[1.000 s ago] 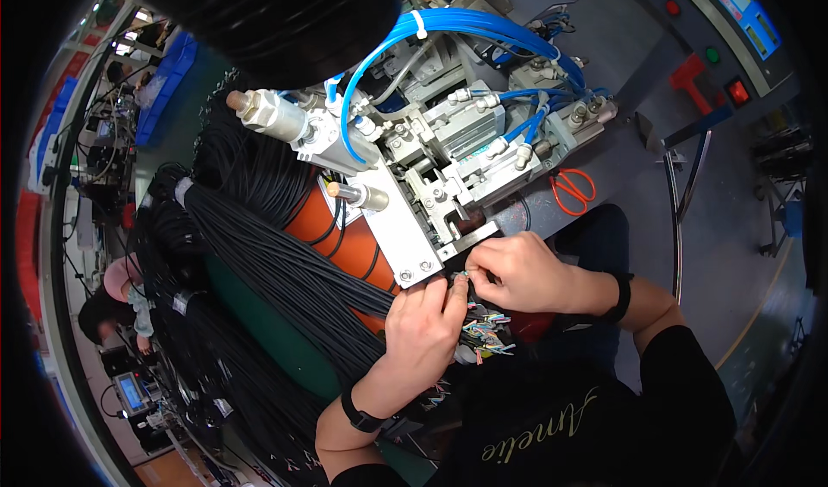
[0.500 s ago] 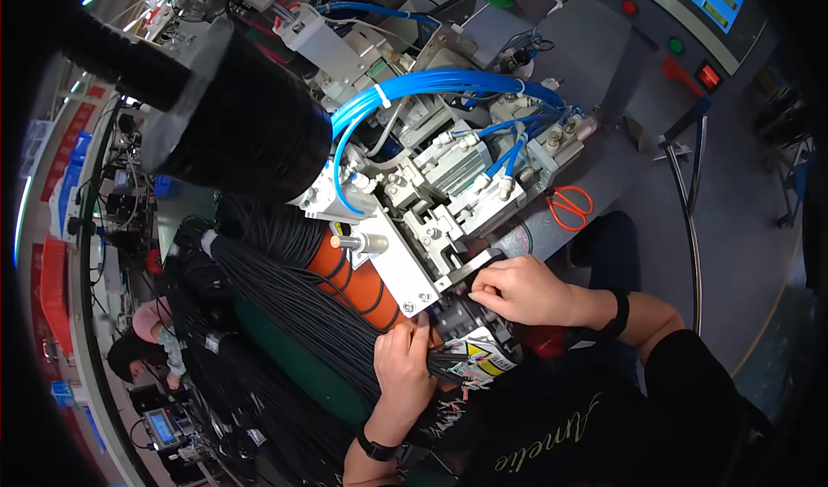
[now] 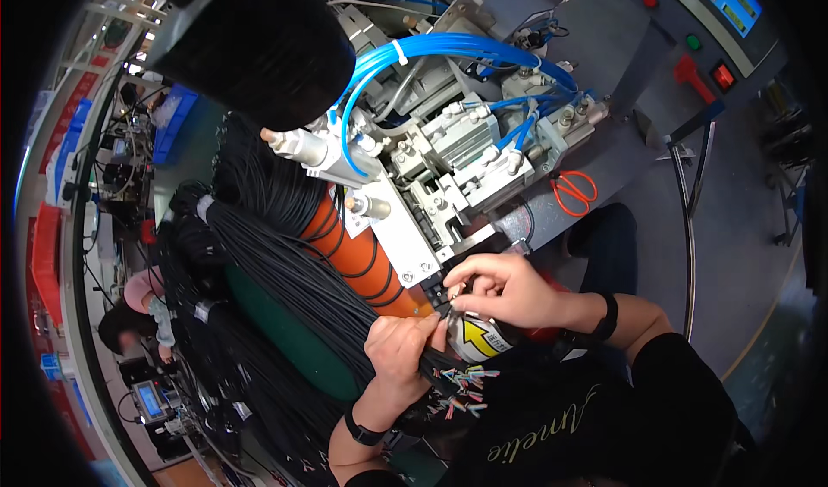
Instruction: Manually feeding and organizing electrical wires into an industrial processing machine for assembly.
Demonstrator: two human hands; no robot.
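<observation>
My left hand (image 3: 399, 349) is closed around black cables, low at the front of the machine. Below its fingers fan out the cables' stripped ends, thin coloured wires (image 3: 470, 383). My right hand (image 3: 511, 290) sits just to the right, thumb and forefinger pinched close to the left fingertips. Something small and metallic seems to lie at that pinch, too small to name. Above both hands stands the metal machine (image 3: 466, 155) with its cylinders and blue air hoses (image 3: 457, 49). A white rounded part with a yellow arrow (image 3: 483, 340) is directly under my right hand.
Long bundles of black cable (image 3: 293, 258) lie to the left over an orange surface (image 3: 379, 287) and a green one (image 3: 280, 336). Orange-handled scissors (image 3: 561, 182) rest right of the machine. A black cylindrical object (image 3: 259, 51) looms upper left. Another person (image 3: 142, 301) sits far left.
Both hands have drawn back from the machine front, and my right hand has moved left towards my left. The coloured wire ends and yellow arrow now show more. The view has shifted slightly.
</observation>
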